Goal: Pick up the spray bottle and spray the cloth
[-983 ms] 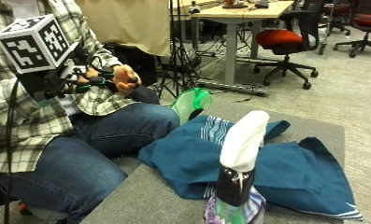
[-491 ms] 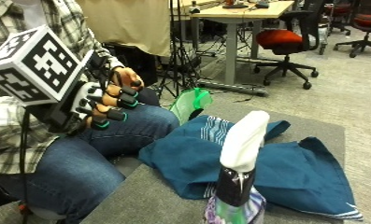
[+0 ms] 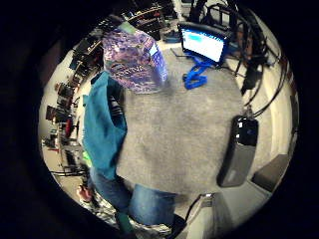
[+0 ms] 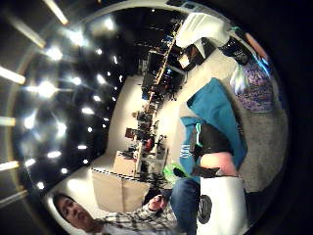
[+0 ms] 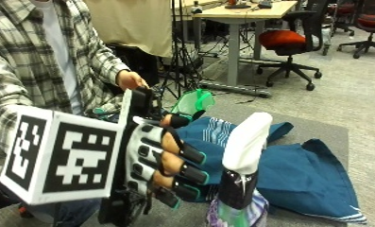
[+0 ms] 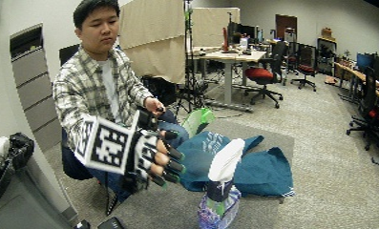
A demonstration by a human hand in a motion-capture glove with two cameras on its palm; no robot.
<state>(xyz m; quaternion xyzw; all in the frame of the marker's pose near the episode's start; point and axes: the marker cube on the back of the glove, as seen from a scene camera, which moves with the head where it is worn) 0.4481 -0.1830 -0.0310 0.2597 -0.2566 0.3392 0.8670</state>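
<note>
The spray bottle stands upright at the near edge of the grey table; it has a white head, a black neck and a purple patterned body. Behind it the teal cloth lies crumpled across the table. My gloved right hand hovers just beside the bottle's neck with its fingers loosely curled, holding nothing and not touching the bottle. In the little finger side palm view the bottle's body stands at the end of the cloth. The wide outside view shows the hand near the bottle.
A green object sits at the table's far edge by the person's knees. The person's bare left hand is held at the lap. A black device lies beside the table. Desks and office chairs stand behind.
My gloved hand has come forward from the person's chest, down and toward the spray bottle, ending close beside its neck. Bottle and cloth have not moved.
</note>
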